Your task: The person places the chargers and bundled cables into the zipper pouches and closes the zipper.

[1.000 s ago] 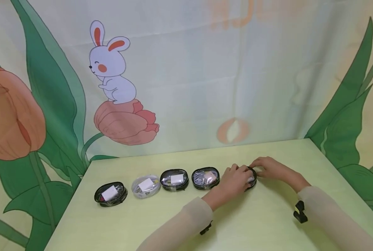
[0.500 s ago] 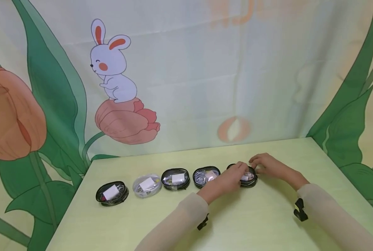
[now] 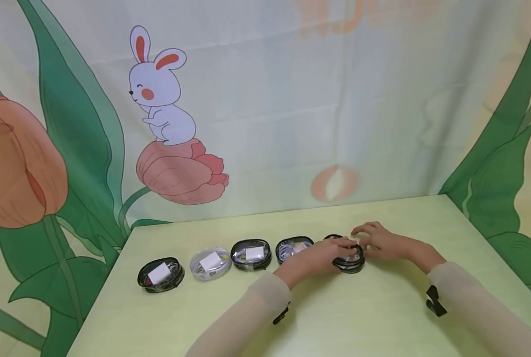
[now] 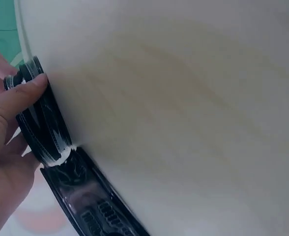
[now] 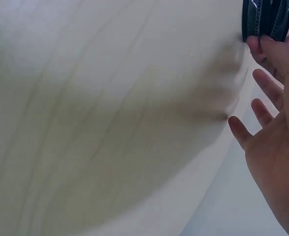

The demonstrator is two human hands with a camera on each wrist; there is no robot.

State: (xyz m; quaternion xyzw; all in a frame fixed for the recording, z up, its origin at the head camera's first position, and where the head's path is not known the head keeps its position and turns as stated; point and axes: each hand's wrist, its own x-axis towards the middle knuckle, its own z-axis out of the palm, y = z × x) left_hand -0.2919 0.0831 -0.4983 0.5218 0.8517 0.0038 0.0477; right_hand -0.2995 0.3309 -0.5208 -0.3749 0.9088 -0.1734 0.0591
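Observation:
Toward the right of the table lies an oval clear pouch with black zipped edging [image 3: 350, 264], partly covered by my hands. My left hand [image 3: 321, 255] grips it from the left; in the left wrist view the thumb lies across the black side [image 4: 51, 118] of the pouch, fingers on its other side. At its right end is my right hand [image 3: 383, 242]. Seen from the right wrist, the thumb and index finger of this hand [image 5: 277, 110] pinch the pouch's end, and the other fingers spread apart.
Left of my hands, similar oval pouches stand in a row: a black-edged one with a pale cable [image 3: 288, 248], another with a white plug [image 3: 251, 255], a white-edged one [image 3: 198, 265], and a black-edged one [image 3: 147, 280]. A printed cloth [image 3: 265, 124] hangs behind the table [image 3: 247, 317].
My left hand has shifted from over the pouch's top to its left side, with more of its near edge showing. The right hand stays at the pouch's right end.

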